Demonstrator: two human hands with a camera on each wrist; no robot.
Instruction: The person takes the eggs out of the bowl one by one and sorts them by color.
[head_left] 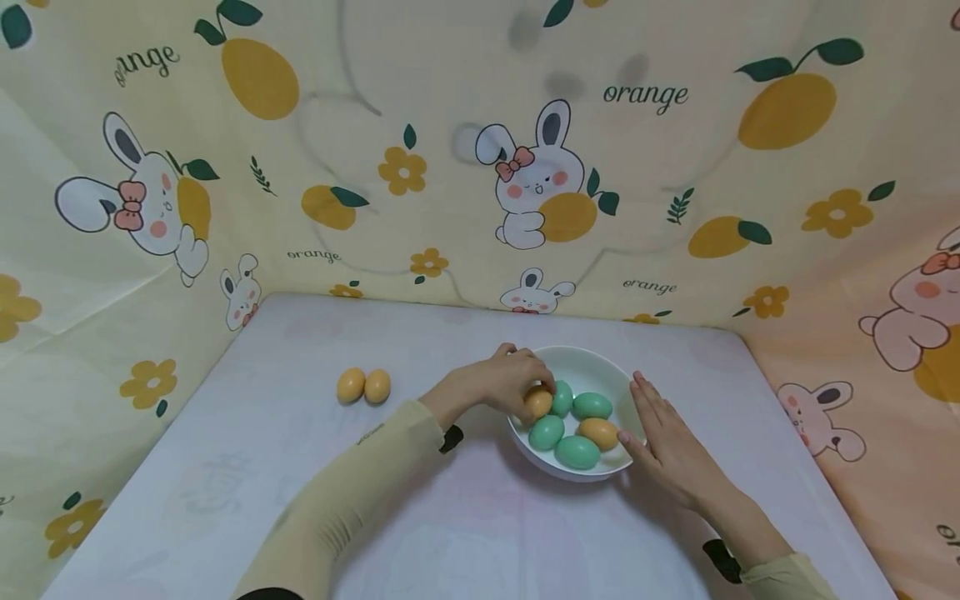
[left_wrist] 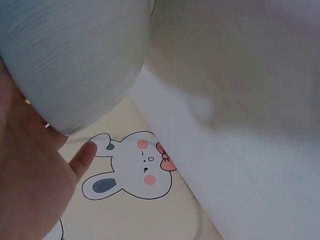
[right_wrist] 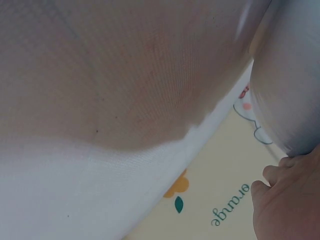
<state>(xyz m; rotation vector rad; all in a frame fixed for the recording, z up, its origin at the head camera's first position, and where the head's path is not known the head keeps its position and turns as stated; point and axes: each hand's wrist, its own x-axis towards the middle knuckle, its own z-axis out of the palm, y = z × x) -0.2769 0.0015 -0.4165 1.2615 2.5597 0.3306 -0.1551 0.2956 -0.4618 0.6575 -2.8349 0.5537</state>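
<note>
A white bowl [head_left: 570,477] stands on the table, with several green eggs [head_left: 577,452] and a yellow egg [head_left: 599,434] inside. Over the bowl's left rim reaches my left hand [head_left: 512,382], its curled fingers gripping another yellow egg [head_left: 537,402] beside the green ones. My right hand [head_left: 671,450] rests against the bowl's right side with fingers straight. In the left wrist view the bowl's outer wall [left_wrist: 80,60] hides most of the left fingers. The right wrist view shows the bowl [right_wrist: 290,75] above the right knuckles [right_wrist: 272,175].
Two more yellow eggs [head_left: 364,387] lie side by side on the white tabletop [head_left: 450,533], left of the bowl. Behind the table hangs a patterned cloth [head_left: 450,167] with rabbits and oranges, which also runs along both sides.
</note>
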